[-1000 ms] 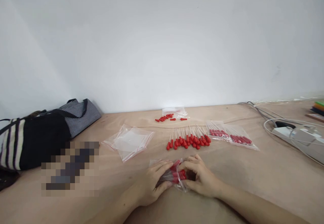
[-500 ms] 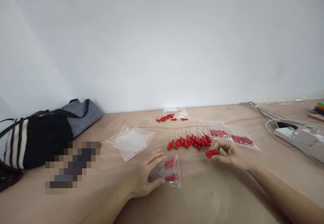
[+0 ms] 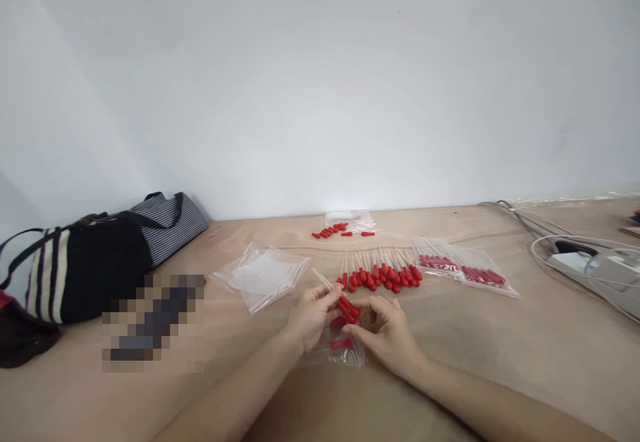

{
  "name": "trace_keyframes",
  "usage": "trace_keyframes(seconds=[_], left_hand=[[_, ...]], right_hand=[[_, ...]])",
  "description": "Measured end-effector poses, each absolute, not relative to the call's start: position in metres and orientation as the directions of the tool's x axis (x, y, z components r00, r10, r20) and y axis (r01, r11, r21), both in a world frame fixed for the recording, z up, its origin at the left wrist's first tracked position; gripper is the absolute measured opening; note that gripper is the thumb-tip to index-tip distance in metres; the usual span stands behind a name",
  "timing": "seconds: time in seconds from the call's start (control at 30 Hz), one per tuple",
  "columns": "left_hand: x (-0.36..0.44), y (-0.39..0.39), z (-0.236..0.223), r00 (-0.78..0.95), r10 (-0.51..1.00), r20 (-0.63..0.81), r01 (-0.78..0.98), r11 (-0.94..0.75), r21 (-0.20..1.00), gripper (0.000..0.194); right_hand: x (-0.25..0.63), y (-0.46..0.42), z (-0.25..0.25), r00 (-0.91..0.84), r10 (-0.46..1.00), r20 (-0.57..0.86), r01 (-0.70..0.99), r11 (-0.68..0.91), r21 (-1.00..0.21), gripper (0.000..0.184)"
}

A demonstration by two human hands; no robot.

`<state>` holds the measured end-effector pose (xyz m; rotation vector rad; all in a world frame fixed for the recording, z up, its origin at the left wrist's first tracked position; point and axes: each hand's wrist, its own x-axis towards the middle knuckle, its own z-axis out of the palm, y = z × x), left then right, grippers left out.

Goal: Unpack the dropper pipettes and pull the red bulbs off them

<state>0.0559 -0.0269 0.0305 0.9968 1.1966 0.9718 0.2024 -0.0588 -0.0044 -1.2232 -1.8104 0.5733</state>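
Several droppers with red rubber bulbs (image 3: 349,310) are between my two hands, their thin clear stems pointing up and left. My left hand (image 3: 311,315) pinches them around the stems. At the bulb end, the thumb and fingers of my right hand (image 3: 393,332) close on them. Just beneath lies a clear zip bag (image 3: 354,358) with red-bulbed droppers inside, its mouth facing right, partly hidden by my hands. Right behind my hands is a loose row of droppers (image 3: 385,275), bulbs toward me.
Flat zip bags (image 3: 273,272) lie left of the row. Two filled bags, one nearer (image 3: 484,275) and one behind (image 3: 437,264), lie right. Loose red bulbs (image 3: 330,231) are near the wall. A striped bag (image 3: 110,262) stands left; a power strip (image 3: 595,272) with cables lies right.
My right hand took droppers out to the right of the bag, then brought them back to the middle. My left hand let go of the bag and now grips their stems.
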Motion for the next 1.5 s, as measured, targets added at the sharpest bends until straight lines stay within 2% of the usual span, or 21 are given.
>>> trace_keyframes(seconds=[0.07,0.23,0.4,0.73,0.87,1.0,1.03,1.07,1.13,1.23,1.3,1.5], left_hand=[[0.046,-0.006,0.035,0.103,0.958,-0.267,0.119,0.255,0.96,0.008],[0.031,0.052,0.033,-0.011,0.963,-0.27,0.318,0.259,0.912,0.026],[0.041,0.078,0.018,-0.048,0.964,-0.262,0.48,0.253,0.84,0.025],[0.039,0.07,0.019,-0.031,0.999,-0.013,0.782,0.032,0.623,0.018],[0.031,0.051,0.024,0.045,0.997,0.066,0.819,-0.075,0.569,0.019],[0.015,0.006,0.024,0.159,0.965,0.208,0.803,-0.249,0.541,0.018],[0.009,-0.008,0.022,0.229,0.944,0.238,0.781,-0.324,0.534,0.019],[0.004,-0.022,0.021,0.381,0.881,0.28,0.72,-0.473,0.508,0.021],[-0.005,-0.046,0.02,0.541,0.805,0.244,0.637,-0.582,0.506,0.031],[-0.011,-0.066,0.02,0.568,0.814,0.122,0.647,-0.533,0.545,0.049],[-0.01,-0.069,0.02,0.55,0.832,0.069,0.664,-0.486,0.568,0.05],[0.0,-0.066,0.014,0.482,0.873,0.08,0.673,-0.427,0.604,0.044]], right_hand=[[0.21,-0.056,-0.006,-0.187,0.904,0.385,0.535,0.422,-0.732,0.027],[0.23,-0.053,-0.014,-0.189,0.919,0.345,0.614,0.385,-0.689,0.018],[0.233,-0.056,-0.007,-0.317,0.902,0.293,0.638,0.431,-0.638,0.013],[0.224,-0.06,0.001,-0.432,0.862,0.264,0.616,0.496,-0.612,0.009],[0.221,-0.057,0.001,-0.442,0.863,0.246,0.638,0.495,-0.59,0.012],[0.22,-0.055,0.001,-0.483,0.847,0.223,0.628,0.513,-0.585,0.019],[0.22,-0.055,0.001,-0.5,0.838,0.218,0.617,0.521,-0.59,0.02],[0.22,-0.055,0.001,-0.519,0.827,0.215,0.603,0.533,-0.594,0.021],[0.22,-0.054,0.001,-0.557,0.801,0.22,0.57,0.561,-0.601,0.026],[0.22,-0.053,0.001,-0.584,0.774,0.243,0.536,0.593,-0.601,0.039],[0.219,-0.052,0.0,-0.583,0.769,0.263,0.528,0.604,-0.597,0.042],[0.217,-0.053,-0.002,-0.549,0.765,0.336,0.52,0.627,-0.58,0.027]])
